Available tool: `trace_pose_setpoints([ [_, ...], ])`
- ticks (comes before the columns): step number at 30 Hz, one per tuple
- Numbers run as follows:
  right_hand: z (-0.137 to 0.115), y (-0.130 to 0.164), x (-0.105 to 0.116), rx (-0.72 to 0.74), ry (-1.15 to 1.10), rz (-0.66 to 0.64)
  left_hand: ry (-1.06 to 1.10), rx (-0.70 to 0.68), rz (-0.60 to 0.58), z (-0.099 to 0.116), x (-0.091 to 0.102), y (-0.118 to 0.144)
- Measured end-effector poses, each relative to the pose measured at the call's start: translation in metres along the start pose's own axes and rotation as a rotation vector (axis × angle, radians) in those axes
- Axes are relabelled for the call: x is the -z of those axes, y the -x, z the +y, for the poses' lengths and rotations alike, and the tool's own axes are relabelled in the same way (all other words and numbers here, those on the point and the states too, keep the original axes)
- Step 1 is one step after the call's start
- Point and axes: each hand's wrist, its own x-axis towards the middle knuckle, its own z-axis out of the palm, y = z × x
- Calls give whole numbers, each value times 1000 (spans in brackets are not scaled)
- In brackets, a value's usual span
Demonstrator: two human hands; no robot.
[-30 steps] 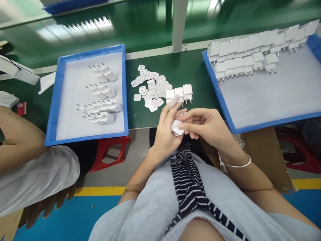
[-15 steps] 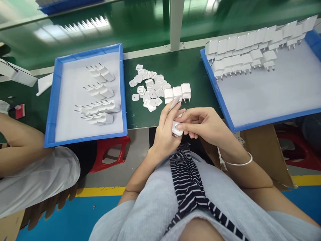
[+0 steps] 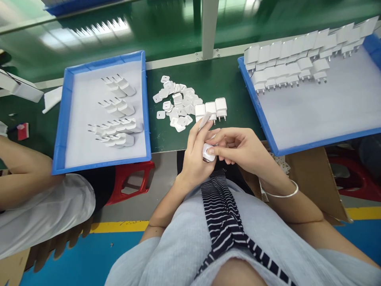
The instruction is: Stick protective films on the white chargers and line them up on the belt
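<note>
The left hand (image 3: 195,159) grips a small white charger (image 3: 207,152), a smooth, rounded plastic block held just off the near edge of the green tabletop (image 3: 208,79). The right hand (image 3: 241,149) closes its fingertips on the charger's side. A thin white strip (image 3: 205,120) sticks up from the left hand's fingers. Behind lie flat square white caps (image 3: 175,103) in a loose heap, three upright chargers (image 3: 212,109) and two blue trays (image 3: 64,131) lined white.
</note>
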Motion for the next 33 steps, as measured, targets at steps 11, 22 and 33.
trace_pose_setpoints([
  [11,3,4,-4,132,18,26,153,70,49,0,-2,-3],
  [22,15,23,1,358,143,26,235,32,47,2,8,-8],
  [33,41,15,-9,984,683,-28,216,44,52,8,11,-7],
])
